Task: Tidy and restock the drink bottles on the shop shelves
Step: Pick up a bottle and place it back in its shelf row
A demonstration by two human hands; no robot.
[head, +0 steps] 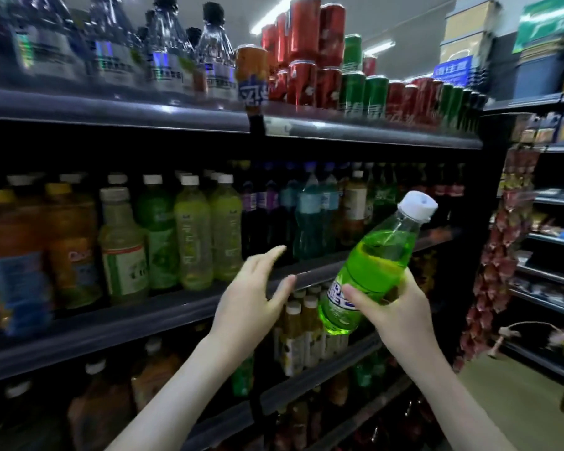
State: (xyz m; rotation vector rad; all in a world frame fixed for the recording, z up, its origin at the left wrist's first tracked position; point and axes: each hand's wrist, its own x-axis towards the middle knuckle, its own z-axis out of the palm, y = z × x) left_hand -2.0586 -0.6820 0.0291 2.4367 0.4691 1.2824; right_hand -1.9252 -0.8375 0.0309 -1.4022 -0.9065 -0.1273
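**Grip.** The right hand (401, 307) grips a green soda bottle (372, 265) around its lower half, with the thumb across the blue-and-white label. The fingers behind the bottle are hidden. The left hand (251, 294) holds nothing; its fingers are straight and spread, just left of the bottle and apart from it.

**Position.** The bottle is tilted, with its white cap (417, 205) pointing up and right. It is held in the air in front of the middle shelf edge (144, 323) and touches no shelf.

**Clearance.** Yellow-green tea bottles (192, 236) and blue bottles (310, 219) stand close together along the middle shelf. Open aisle floor (489, 385) lies to the right, past the hanging snack packets (495, 271).

**Limits of view.** The clear bottles (163, 53) on the top shelf are blurred and cut off by the upper frame. The stacked red cans (306, 60) are also cut off there. The small bottles (293, 336) on the shelf below are partly hidden behind both hands. The lowest shelves are too dark to make out.
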